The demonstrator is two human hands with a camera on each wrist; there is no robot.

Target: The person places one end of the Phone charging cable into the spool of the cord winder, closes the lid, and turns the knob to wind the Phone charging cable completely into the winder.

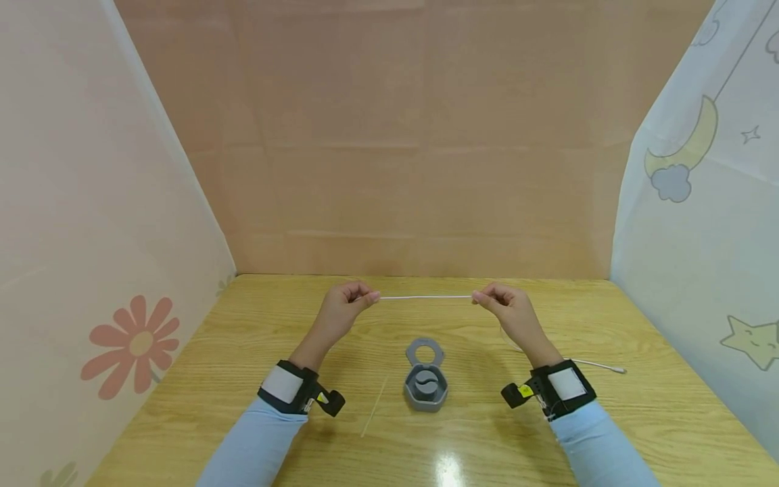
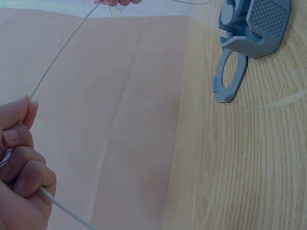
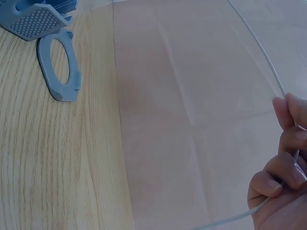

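Two hands hold one thin white string [image 1: 426, 297] above the table [image 1: 243, 352], in the middle of the frame. It is best kept tight and level — pulled evenly from both ends. The left hand [image 1: 341, 308] is curled, pinching the left end. The right hand [image 1: 508, 311] is curled too — pinching the right end.

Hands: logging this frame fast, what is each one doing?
Left hand: fingers pinch one end of the white cord.
Right hand: fingers pinch its other end.
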